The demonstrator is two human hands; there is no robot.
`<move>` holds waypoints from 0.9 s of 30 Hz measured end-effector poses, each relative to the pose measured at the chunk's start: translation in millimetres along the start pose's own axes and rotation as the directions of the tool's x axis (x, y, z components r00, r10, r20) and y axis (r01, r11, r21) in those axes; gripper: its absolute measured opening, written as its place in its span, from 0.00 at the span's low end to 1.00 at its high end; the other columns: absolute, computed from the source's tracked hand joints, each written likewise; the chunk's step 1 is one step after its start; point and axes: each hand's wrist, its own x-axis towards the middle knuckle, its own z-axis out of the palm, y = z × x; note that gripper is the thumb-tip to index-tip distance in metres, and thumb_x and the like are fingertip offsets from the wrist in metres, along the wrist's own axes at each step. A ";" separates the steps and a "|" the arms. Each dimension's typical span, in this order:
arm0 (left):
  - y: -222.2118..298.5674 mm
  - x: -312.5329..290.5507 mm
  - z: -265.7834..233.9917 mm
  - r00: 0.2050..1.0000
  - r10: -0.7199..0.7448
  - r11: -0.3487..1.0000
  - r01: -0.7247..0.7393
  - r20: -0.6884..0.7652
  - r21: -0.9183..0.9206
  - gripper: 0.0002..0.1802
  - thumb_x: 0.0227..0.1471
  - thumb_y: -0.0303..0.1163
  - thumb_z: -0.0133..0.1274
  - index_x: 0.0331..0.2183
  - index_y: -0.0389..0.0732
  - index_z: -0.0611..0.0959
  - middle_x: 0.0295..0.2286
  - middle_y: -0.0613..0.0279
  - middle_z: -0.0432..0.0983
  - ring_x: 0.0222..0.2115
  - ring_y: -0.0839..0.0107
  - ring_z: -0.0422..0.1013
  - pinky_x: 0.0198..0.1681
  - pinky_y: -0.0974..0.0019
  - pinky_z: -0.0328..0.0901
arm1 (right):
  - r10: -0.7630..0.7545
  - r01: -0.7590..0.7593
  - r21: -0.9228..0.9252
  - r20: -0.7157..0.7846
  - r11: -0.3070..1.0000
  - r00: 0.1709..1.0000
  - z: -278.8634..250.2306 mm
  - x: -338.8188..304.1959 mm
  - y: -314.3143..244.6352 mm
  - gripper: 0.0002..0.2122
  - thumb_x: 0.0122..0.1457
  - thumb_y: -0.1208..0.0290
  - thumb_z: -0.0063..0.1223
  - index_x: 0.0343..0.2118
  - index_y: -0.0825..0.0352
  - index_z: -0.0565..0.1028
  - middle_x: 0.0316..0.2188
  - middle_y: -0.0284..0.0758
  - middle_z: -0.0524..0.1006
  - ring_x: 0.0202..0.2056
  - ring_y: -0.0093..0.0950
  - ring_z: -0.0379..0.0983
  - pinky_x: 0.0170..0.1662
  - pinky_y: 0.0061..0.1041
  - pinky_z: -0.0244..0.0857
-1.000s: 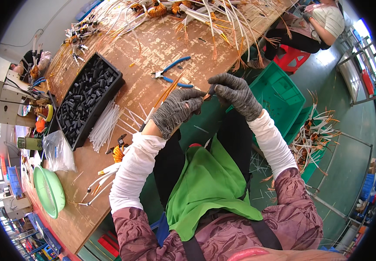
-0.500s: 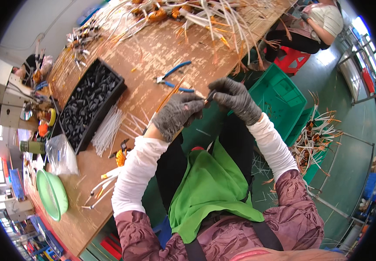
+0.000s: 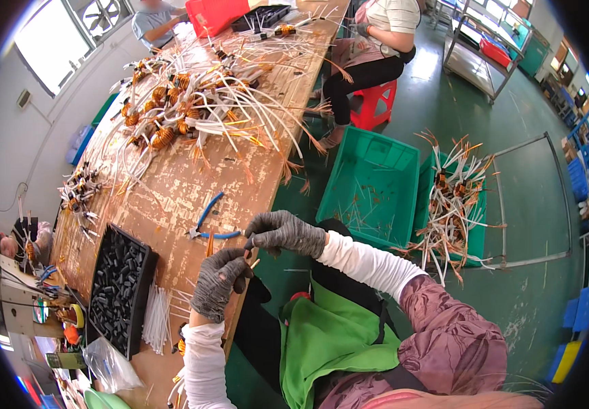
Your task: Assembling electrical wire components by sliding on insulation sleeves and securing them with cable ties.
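My two gloved hands meet at the table's near edge, fingertips almost touching. My left hand (image 3: 217, 285) is closed round a thin wire lead; a pale stub (image 3: 255, 264) pokes out beside its fingers and copper-coloured strands (image 3: 210, 244) stand up behind it. My right hand (image 3: 286, 234) pinches a small dark piece (image 3: 247, 253) against the lead; glove fingers hide most of it. Just beyond, blue-handled cutters (image 3: 210, 208) lie spread on the table. Left of my left hand sit a black tray (image 3: 142, 303) full of short black sleeves and a bundle of white plastic strips (image 3: 157, 320).
Wound copper coils with white leads (image 3: 172, 102) cover the far wooden table (image 3: 151, 204). To the right, a green bin (image 3: 383, 146) holds scraps, and another bin (image 3: 473, 247) is heaped with coils. A co-worker (image 3: 376, 41) sits beyond, on a red stool (image 3: 376, 105).
The view has swung, so the table, cutters and tray appear lower and the far table shows more. My hands appear lower and further left, still together at the lead.
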 end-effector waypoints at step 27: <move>-57.0 -95.9 -21.2 0.975 0.147 0.931 -0.080 -0.166 0.355 0.24 0.50 0.24 0.46 0.50 0.32 0.66 0.41 0.52 0.70 0.41 0.68 0.69 0.43 0.68 0.65 | 0.130 -0.119 0.093 -0.126 0.989 0.984 77.3 -19.3 59.9 0.11 0.51 0.65 0.58 0.34 0.66 0.75 0.15 0.26 0.70 0.16 0.15 0.64 0.17 0.15 0.57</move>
